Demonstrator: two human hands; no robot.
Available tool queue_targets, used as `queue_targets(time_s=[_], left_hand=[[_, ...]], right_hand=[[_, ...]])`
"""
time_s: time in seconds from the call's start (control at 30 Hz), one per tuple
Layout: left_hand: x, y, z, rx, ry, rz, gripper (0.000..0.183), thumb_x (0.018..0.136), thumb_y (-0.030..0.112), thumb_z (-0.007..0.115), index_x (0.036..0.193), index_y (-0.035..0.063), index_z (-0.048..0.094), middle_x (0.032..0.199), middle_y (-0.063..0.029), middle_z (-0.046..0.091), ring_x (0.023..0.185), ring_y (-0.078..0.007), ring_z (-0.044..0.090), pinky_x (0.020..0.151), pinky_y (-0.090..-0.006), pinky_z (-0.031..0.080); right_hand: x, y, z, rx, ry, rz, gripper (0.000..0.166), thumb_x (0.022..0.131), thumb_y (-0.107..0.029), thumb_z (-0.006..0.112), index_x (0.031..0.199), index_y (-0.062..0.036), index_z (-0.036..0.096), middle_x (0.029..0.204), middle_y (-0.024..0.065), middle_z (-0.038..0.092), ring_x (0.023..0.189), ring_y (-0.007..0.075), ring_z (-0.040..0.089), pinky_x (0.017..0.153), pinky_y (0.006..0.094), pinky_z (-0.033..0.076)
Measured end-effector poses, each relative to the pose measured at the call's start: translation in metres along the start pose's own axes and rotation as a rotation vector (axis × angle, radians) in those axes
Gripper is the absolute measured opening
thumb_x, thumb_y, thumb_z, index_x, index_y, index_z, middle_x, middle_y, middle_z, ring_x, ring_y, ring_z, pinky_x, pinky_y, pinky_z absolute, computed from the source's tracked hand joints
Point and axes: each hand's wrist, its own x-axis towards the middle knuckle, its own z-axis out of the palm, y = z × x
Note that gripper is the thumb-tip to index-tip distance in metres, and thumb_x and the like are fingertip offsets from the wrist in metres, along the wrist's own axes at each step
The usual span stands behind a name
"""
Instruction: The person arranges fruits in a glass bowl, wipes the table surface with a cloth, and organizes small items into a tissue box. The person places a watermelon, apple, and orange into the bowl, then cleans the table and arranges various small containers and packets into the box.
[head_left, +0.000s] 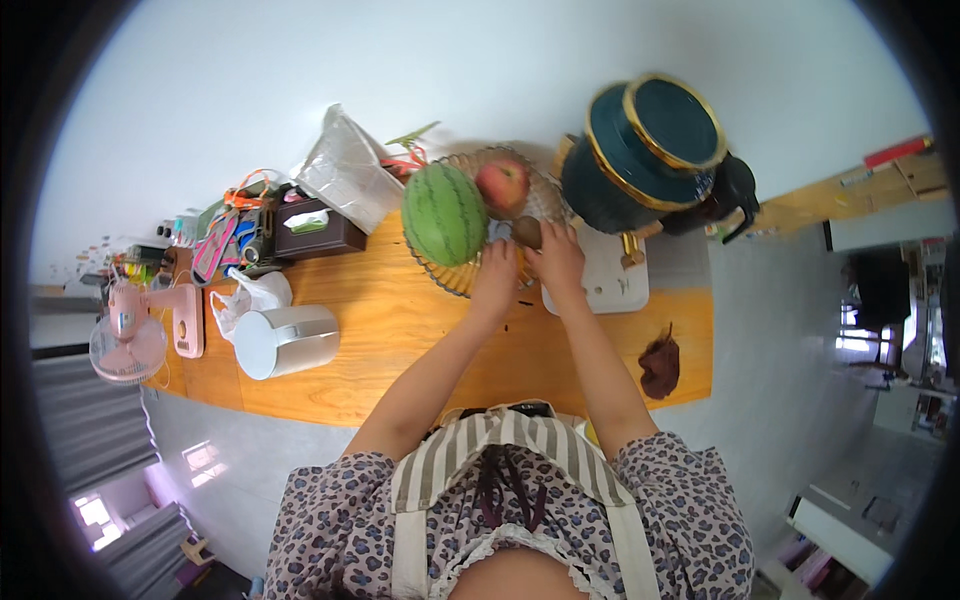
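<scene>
A scalloped glass fruit bowl (436, 277) stands on the wooden table before me. In it rest a striped green watermelon (444, 215), a red and yellow peach or apple (503, 186) and a brown kiwi-like fruit (526, 232). My right hand (559, 259) is at the bowl's right side, thumb and fingers against the brown fruit. My left hand (497, 271) reaches over the front rim, fingertips pointing down beside a small pale bluish item (499, 229). Whether the left fingers grip that item cannot be made out.
At the right stand a dark green, gold-rimmed pot (637, 165) and a white tray (619, 289); a brown crumpled thing (661, 366) lies nearer. Leftward are a white lidded container (289, 340), a plastic bag (255, 292), a tissue box (319, 227) and a pink fan (129, 337).
</scene>
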Motion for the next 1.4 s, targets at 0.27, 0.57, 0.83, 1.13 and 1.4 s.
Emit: queue_targets(time_s=[0.27,0.57,0.83,1.13,1.4], left_hand=[[-0.004,-0.005,0.000,-0.052,0.029,0.033,0.062,0.075,-0.002,0.056,0.133,-0.0061,0.036,0.134,-0.0253,0.041,0.120,-0.0421,0.042,0.103,-0.0447,0.037],[-0.080,0.024,-0.053,-0.156,0.098,0.240,0.056,0.081,-0.001,0.057,0.135,0.0014,0.041,0.142,-0.0199,0.038,0.132,-0.0397,0.036,0.107,-0.0466,0.033],[-0.220,-0.030,-0.011,0.121,-0.414,-0.068,0.054,0.078,0.014,0.068,0.128,0.0047,0.050,0.146,-0.0231,0.031,0.135,-0.0440,0.028,0.108,-0.0479,0.032],[-0.314,-0.111,-0.025,0.064,-0.494,-0.321,0.068,0.076,0.017,0.069,0.135,-0.0007,0.039,0.144,-0.0256,0.032,0.133,-0.0401,0.032,0.108,-0.0469,0.033],[-0.341,-0.170,-0.061,-0.014,-0.415,-0.237,0.070,0.078,0.014,0.067,0.137,-0.0032,0.035,0.146,-0.0244,0.030,0.136,-0.0404,0.028,0.111,-0.0431,0.031]], right_hand=[[-0.089,0.031,-0.026,0.353,0.180,-0.103,0.050,0.080,-0.014,0.065,0.128,-0.0085,0.052,0.132,0.0132,0.050,0.114,0.0334,0.052,0.093,0.0410,0.045],[-0.274,0.241,-0.055,-0.258,0.207,0.220,0.055,0.086,-0.030,0.058,0.137,-0.0111,0.046,0.144,0.0126,0.042,0.134,0.0373,0.032,0.108,0.0506,0.028],[-0.251,0.300,-0.028,-0.362,0.082,0.219,0.057,0.091,-0.026,0.052,0.138,0.0031,0.038,0.148,0.0144,0.035,0.140,0.0327,0.024,0.115,0.0470,0.021],[-0.207,0.209,0.014,-0.170,0.335,0.445,0.056,0.088,-0.026,0.058,0.132,0.0047,0.045,0.141,0.0198,0.042,0.135,0.0351,0.034,0.109,0.0450,0.031],[-0.229,-0.053,0.139,0.064,0.276,0.216,0.059,0.084,-0.025,0.059,0.135,0.0012,0.042,0.136,0.0209,0.047,0.130,0.0380,0.040,0.109,0.0472,0.030]])
